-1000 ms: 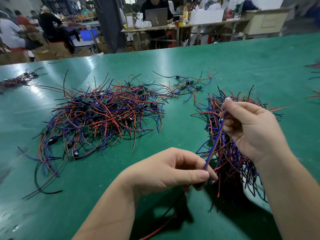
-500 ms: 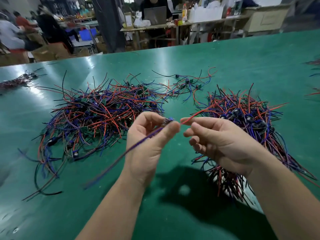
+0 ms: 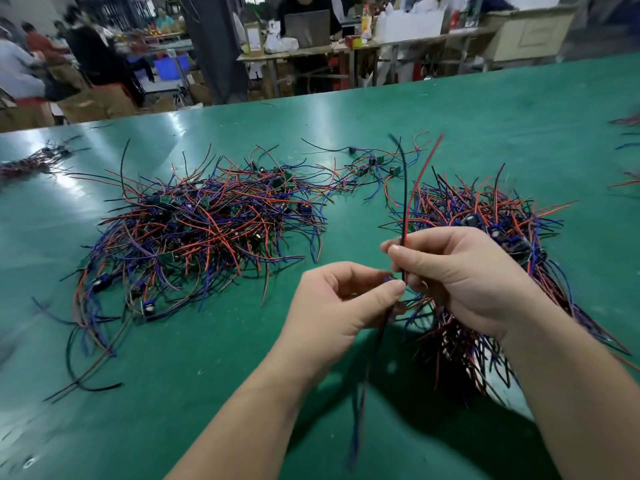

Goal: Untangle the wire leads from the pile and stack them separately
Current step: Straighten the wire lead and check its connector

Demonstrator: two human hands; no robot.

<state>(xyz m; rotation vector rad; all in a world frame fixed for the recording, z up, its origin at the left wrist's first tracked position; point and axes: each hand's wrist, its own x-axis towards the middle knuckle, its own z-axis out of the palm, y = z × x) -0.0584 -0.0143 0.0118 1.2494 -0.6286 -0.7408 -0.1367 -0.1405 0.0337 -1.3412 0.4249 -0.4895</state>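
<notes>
A big tangled pile of red, blue, purple and black wire leads lies on the green table at centre left. A second, bunched stack of leads lies at the right, partly hidden behind my right hand. My right hand grips one lead whose black and red wires stick up above the fist. My left hand pinches the same lead just below, at thumb and forefinger; its blue and dark wires hang down blurred toward me.
A few loose leads with small green boards lie between the two piles at the back. More wire bundles sit at the far left and the right edge. People and cluttered workbenches stand beyond the table's far edge.
My hands turned the lead from level to upright. The right hand rose with the red and black ends pointing up, and the left hand dropped lower with the blue end hanging.
</notes>
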